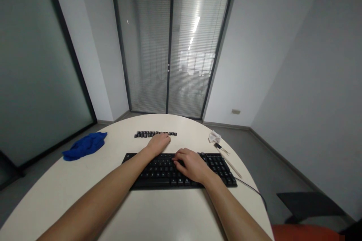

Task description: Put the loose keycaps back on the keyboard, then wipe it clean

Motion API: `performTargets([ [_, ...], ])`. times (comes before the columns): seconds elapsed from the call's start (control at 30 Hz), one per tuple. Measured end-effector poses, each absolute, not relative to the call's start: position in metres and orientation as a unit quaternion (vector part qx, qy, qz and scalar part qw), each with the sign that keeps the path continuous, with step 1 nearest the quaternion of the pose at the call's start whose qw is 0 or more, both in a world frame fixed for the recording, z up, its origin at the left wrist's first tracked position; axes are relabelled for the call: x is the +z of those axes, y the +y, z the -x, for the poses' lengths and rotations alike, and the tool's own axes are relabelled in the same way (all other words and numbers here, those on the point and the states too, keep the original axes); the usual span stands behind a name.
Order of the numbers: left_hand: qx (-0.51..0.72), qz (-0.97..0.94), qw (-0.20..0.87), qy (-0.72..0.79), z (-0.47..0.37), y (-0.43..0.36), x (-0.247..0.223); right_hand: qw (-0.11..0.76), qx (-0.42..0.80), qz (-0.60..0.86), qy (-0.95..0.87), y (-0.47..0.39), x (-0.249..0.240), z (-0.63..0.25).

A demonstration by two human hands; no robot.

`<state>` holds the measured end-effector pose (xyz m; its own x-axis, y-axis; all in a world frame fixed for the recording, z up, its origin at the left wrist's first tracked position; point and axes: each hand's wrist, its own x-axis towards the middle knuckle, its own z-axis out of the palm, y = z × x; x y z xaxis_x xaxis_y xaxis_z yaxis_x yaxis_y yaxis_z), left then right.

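The keyboard point(158, 180) lies flat on the surface point(169, 214) in front of you, and its middle part is under your right grip point(190, 163). The fingers of this grip are bent over the keys right of the centre; I cannot tell if they pinch something. Your left grip point(159, 144) reaches past the keyboard's far edge, to the loose keys point(145, 134), and covers a part of their line. Whether it is grasping one, I cannot tell either. The blue cloth point(86, 146) lies well apart, at your left.
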<state>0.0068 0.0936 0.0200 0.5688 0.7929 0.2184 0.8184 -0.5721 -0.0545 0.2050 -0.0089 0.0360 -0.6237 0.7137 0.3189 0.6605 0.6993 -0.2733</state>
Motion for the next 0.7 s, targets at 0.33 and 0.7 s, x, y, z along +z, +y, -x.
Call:
performTargets([
  [0.33,-0.267,0.842,-0.066,-0.465,0.014,0.033,0.016,0.211,0.061,0.388,-0.895,-0.010,0.035,-0.205],
  [0.7,-0.419,0.768,-0.216,-0.434,0.024,0.006,0.010,0.223,0.063,0.401,-0.886,-0.010,0.034,-0.202],
])
